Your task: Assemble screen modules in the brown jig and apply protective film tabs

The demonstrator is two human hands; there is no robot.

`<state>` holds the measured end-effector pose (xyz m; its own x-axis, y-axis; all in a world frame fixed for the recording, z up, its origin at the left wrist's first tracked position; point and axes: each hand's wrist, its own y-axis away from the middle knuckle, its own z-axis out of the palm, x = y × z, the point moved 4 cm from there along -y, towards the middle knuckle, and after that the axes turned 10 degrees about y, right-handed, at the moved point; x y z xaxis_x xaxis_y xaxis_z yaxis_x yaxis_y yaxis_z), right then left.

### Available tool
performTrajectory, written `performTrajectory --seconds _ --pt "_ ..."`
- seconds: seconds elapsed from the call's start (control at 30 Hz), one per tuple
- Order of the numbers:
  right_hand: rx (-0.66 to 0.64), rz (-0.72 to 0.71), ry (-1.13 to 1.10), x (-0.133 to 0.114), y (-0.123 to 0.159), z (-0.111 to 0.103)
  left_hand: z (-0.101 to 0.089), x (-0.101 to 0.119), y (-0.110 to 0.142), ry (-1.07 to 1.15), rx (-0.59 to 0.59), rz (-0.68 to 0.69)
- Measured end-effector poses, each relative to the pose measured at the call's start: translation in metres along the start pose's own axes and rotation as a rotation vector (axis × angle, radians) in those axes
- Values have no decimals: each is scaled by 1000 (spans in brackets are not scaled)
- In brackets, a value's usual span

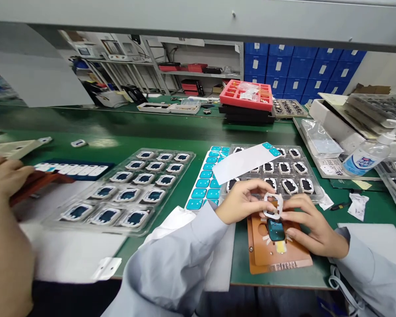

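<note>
My left hand (242,203) pinches the left side of a white rounded-square frame (280,204), raised on edge. The fingers of my right hand (312,224) are closed at the frame's right side. Just below it, a dark teal glass panel (276,230) sits on a brown jig plate (255,251) with printed characters along its front edge. A yellow tab (280,247) lies at the panel's lower end. Behind my hands, a clear tray (317,197) holds several white frames, with a white strip (240,165) bearing blue stickers across it.
Left of me, a clear tray (181,187) holds several frames with dark panels. A sheet of blue stickers (199,193) lies between the trays. A co-worker's hand (3,176) is at far left. A pump bottle (363,158) and a red tray (247,103) stand farther back.
</note>
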<state>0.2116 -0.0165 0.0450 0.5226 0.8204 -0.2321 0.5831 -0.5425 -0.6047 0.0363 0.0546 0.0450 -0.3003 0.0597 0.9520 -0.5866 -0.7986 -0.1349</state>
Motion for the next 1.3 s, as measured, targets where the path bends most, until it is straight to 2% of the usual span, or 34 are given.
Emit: performTrajectory --seconds 0.2,0.43,0.57,0.63,0.7,0.83,0.93,1.03,1.1,1.2,1.3 --pt "-38 10 -61 0 0 2 9 0 4 156 -51 -113" --pt "4 -13 -149 -3 -1 -3 12 -5 8 256 -88 -123" --pt "27 32 -212 -3 -3 -4 11 -10 7 218 -81 -122" --pt "55 88 -258 0 -3 -4 10 -11 7 112 -75 -66" --pt "107 164 -296 5 -1 -4 8 -7 7 -80 -93 61" --pt "244 328 -261 16 7 -14 9 8 11 -668 -149 519" --pt "230 275 -99 15 7 -23 11 15 16 -1030 -156 768" --pt "137 103 69 6 2 -24 12 16 16 -1173 -146 810" --pt "66 38 105 0 -1 -18 13 14 16 -1222 -171 808" --pt "-3 -1 79 -6 -3 -9 16 8 16 -1240 -256 792" --pt "13 13 -10 -5 -2 -8 16 3 14 -1230 -300 738"
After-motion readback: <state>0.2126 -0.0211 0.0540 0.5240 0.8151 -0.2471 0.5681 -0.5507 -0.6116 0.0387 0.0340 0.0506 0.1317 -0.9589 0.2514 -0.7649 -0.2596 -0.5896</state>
